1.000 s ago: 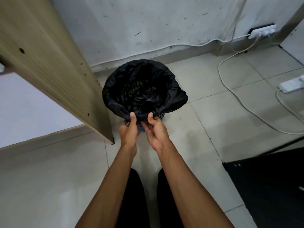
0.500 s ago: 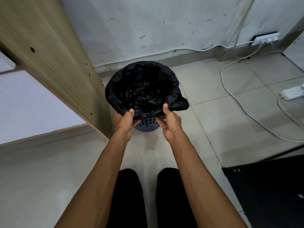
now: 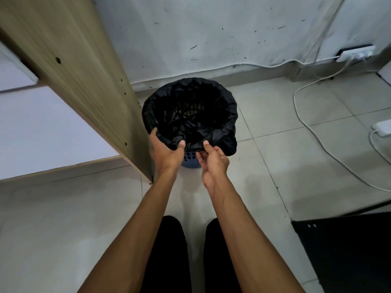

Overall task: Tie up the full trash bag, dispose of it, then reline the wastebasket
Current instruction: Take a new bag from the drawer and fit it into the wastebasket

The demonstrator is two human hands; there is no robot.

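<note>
1. Standing on the tiled floor (image 3: pixel 275 157) close to the far wall (image 3: pixel 211 34): a blue wastebasket (image 3: pixel 191 160), only its lower near side showing beneath the liner.
2. Lining the wastebasket and folding over its rim all round: a black trash bag (image 3: pixel 211 98), with the mesh of the basket wall showing faintly through the plastic on the far inner side.
3. Gripping the near-left fold of the trash bag: the left hand (image 3: pixel 167 153), thumb pressing on top of the plastic, fingers curling under the rim.
4. Pinching the near edge of the trash bag just right of that: the right hand (image 3: pixel 213 160), thumb up on the plastic and fingers bunching beneath, palm turned towards the left.
5. Hanging down over the near-right side of the wastebasket: a loose flap of the trash bag.
6. Rising just left of the wastebasket: a wooden panel (image 3: pixel 74 70), drilled with small holes.
7. Trailing across the floor at the right: white cables (image 3: pixel 306 125), running from a wall socket (image 3: pixel 355 52) at far right.
8. Sitting at near right: a dark flat panel (image 3: pixel 349 250).
</note>
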